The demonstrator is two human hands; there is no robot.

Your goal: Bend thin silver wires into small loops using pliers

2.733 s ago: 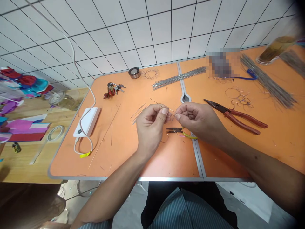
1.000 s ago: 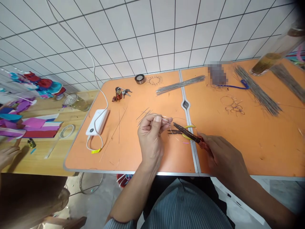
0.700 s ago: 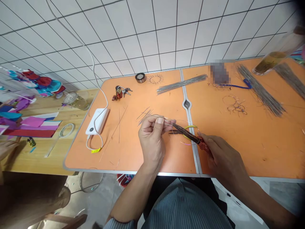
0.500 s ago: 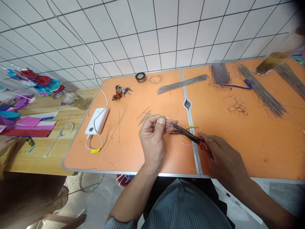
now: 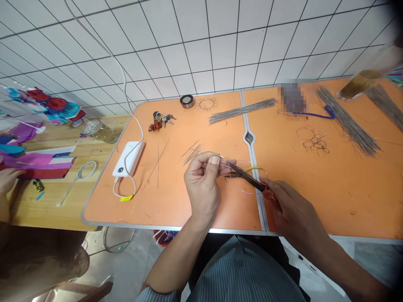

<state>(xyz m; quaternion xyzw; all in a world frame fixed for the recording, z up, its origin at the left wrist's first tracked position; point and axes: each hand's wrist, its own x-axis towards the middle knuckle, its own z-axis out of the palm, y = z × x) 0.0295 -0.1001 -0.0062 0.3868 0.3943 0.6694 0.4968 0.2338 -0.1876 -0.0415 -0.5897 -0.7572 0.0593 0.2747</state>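
My left hand (image 5: 204, 180) pinches a thin wire (image 5: 241, 160) between thumb and forefinger, above the orange table. The wire curves in a loop to the right, towards my other hand. My right hand (image 5: 292, 209) is closed round the red handle of a pair of pliers (image 5: 250, 178). The dark jaws of the pliers reach the wire beside my left fingertips; whether they bite it is too small to tell. Behind the pliers lies a tool with a yellow handle (image 5: 255, 167), partly hidden. A short row of pink beads (image 5: 247, 192) lies just below the pliers.
Short cut wires (image 5: 192, 153) lie beyond my left hand. Further back are keys (image 5: 162, 121), a tape roll (image 5: 187, 101) and a wire bundle (image 5: 242, 110). A white power bank (image 5: 128, 159) with a cable stands left. Rightward lie wire rings (image 5: 315, 142), another bundle (image 5: 348, 119) and a cup (image 5: 359, 86). Another person's hand (image 5: 11, 180) is at far left.
Both my hands and the pliers keep almost the same pose. At far left, the other person's hand has moved onto the coloured strips. The view has shifted very slightly.
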